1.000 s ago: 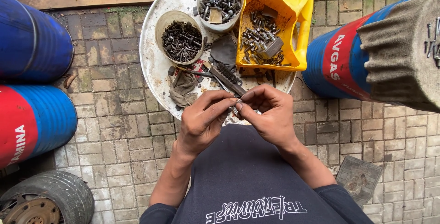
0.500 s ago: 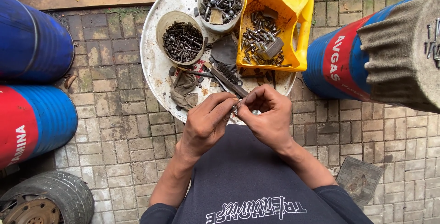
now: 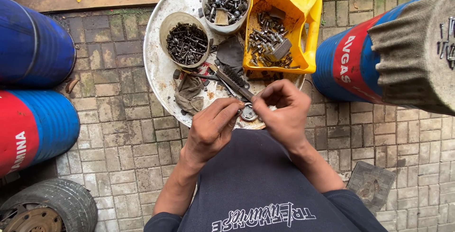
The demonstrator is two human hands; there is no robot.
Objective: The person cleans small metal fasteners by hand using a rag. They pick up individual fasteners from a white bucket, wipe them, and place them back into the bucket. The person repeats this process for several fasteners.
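Both the left hand [image 3: 213, 127] and the right hand [image 3: 284, 116] pinched a small round metal part [image 3: 248, 113] between their fingertips, just over the near rim of a round metal tray [image 3: 159, 70] holding a wire brush [image 3: 235, 80], a rag [image 3: 188, 92], a yellow tub [image 3: 303, 28] and two bowls of bolts.

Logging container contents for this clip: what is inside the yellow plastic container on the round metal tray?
The yellow container holds a heap of dark bolts and screws with a grey metal block lying on top. Whatever sits under the heap, and the container's floor there, is covered.

Outdoor repair yard, brick paving [image 3: 128, 132], oil drums [image 3: 33, 47], old tyre [image 3: 52, 208], tubs of bolts [image 3: 187, 42]
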